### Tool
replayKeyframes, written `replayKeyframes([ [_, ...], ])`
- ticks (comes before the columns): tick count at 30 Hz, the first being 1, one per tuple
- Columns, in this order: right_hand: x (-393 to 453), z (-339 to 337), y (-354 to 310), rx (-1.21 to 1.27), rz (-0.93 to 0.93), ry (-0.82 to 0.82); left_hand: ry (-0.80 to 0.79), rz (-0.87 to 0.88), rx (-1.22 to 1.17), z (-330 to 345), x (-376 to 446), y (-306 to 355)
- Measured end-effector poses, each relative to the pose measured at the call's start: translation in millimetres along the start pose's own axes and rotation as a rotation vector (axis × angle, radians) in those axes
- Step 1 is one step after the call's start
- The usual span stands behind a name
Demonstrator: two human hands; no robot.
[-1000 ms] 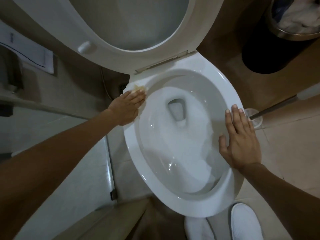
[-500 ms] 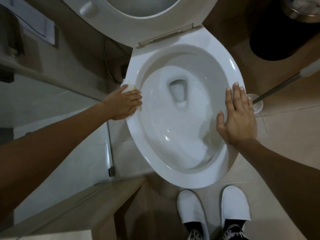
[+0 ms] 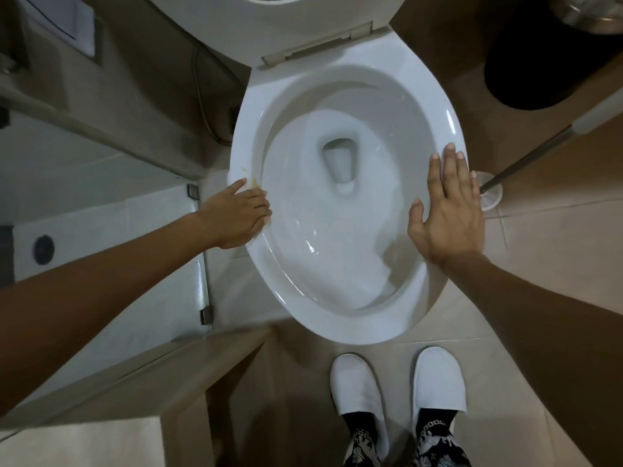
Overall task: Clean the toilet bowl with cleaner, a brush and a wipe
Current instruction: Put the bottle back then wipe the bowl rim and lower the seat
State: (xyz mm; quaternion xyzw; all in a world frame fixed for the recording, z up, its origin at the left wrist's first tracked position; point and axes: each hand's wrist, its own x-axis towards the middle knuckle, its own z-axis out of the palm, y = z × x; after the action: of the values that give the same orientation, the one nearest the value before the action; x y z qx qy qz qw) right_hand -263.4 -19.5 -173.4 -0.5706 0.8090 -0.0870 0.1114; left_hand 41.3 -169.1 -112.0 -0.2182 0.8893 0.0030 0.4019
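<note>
Toilet bowl of glossy white ceramic [image 3: 340, 328] lies between the two hands, its oval rim bare and its raised white plastic seat [image 3: 296, 25] tipped back at the far end. On the bowl's left rim the left hand [image 3: 236, 217] presses down flat, fingers close together over a small yellowish wipe [image 3: 253, 183], of which only an edge shows beyond the fingertips. On the bowl's right rim the right hand [image 3: 448, 210] rests palm down with straight, spread fingers, holding nothing. Just right of the bowl a metal-handled toilet brush [image 3: 526, 160] stands in a clear round holder [image 3: 492, 193] on beige floor tiles. Before the bowl's near end stand two white slippers [image 3: 360, 389].
</note>
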Motion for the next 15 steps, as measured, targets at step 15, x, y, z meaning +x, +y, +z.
replayKeyframes([
  [15,-1,-1,1,-0.023,-0.007,-0.004,0.079,-0.049,-0.197,19,-30,54],
])
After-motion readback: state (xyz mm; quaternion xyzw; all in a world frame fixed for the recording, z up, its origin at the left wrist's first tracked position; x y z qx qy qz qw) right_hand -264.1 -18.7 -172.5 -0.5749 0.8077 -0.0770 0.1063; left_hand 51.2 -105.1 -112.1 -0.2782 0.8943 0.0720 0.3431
